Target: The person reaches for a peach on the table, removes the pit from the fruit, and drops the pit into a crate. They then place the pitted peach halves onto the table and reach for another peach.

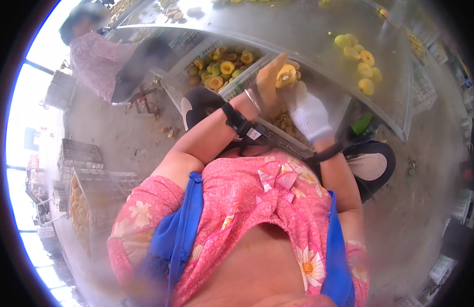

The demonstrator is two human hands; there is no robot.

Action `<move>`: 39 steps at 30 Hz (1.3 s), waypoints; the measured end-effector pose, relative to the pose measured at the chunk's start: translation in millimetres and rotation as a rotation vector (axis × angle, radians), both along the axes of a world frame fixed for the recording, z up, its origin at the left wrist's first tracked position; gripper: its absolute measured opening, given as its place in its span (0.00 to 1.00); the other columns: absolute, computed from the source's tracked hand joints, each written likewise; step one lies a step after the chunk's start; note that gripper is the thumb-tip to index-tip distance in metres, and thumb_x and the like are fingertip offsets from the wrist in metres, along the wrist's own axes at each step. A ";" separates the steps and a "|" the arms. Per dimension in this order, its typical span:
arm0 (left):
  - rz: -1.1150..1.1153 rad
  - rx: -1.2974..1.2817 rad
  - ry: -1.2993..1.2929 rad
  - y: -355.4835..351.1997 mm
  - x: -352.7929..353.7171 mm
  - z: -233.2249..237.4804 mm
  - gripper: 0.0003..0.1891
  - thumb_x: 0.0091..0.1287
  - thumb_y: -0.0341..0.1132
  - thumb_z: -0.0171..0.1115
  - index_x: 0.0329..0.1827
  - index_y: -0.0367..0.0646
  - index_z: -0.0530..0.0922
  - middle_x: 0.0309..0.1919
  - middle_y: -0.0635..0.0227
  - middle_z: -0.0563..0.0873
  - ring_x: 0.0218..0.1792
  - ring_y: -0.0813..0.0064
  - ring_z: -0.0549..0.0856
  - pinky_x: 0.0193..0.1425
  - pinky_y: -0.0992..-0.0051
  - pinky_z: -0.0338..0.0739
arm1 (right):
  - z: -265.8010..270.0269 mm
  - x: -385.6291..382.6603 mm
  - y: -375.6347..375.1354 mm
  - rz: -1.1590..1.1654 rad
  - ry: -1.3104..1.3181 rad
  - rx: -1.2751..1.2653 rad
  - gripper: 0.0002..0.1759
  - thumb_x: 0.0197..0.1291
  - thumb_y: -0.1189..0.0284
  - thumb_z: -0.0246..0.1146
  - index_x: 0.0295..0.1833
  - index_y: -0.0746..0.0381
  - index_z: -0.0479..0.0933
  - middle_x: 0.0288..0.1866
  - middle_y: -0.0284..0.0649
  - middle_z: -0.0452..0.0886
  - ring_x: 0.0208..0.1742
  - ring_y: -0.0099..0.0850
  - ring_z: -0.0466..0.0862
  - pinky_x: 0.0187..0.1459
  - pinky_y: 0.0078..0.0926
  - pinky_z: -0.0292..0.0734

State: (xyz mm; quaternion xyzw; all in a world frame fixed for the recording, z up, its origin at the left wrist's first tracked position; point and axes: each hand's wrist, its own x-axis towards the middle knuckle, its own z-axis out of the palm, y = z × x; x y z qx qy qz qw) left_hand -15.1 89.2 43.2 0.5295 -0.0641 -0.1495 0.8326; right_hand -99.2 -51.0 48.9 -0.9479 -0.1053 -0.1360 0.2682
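Observation:
My left hand (269,84), in what looks like an orange-stained glove, is closed around a yellow halved peach (286,76) with a pale pit showing in its middle. Close beside the fruit is my right hand (309,113) in a white knitted glove. Its fingers are bent together toward the peach, and whatever they grip is blurred. Both hands are above a crate (293,146) on my lap side, which holds small brownish-yellow pieces. Just left of it, a white plastic crate (178,77) holds many yellow and green peach halves.
A metal table (298,30) stretches ahead, bearing several yellow peach halves (366,57) on the right. Another person (96,61) sits at the upper left. Crates (101,192) stand on the floor at left. A green object (362,124) lies near my right knee.

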 end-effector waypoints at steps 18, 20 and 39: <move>-0.301 0.077 0.115 20.3 4.7 8.6 0.26 0.81 0.51 0.47 0.57 0.35 0.80 0.45 0.62 0.87 0.41 0.74 0.86 0.48 0.75 0.81 | -35.0 6.9 5.6 -0.002 -0.010 0.293 0.18 0.72 0.57 0.58 0.53 0.61 0.74 0.36 0.56 0.85 0.40 0.57 0.85 0.39 0.53 0.81; -0.278 -0.060 0.196 17.1 -5.5 10.0 0.27 0.80 0.52 0.48 0.57 0.34 0.80 0.45 0.62 0.87 0.41 0.74 0.86 0.47 0.74 0.81 | -35.5 5.7 5.6 0.009 -0.087 0.272 0.17 0.71 0.58 0.60 0.52 0.61 0.74 0.35 0.55 0.85 0.39 0.57 0.85 0.38 0.52 0.81; -0.266 0.348 -0.118 27.5 9.3 -29.1 0.27 0.78 0.55 0.52 0.47 0.35 0.85 0.36 0.64 0.89 0.31 0.77 0.86 0.35 0.80 0.80 | -28.2 -8.0 5.4 0.105 0.203 0.172 0.25 0.75 0.51 0.50 0.56 0.64 0.72 0.38 0.60 0.83 0.42 0.61 0.83 0.43 0.57 0.77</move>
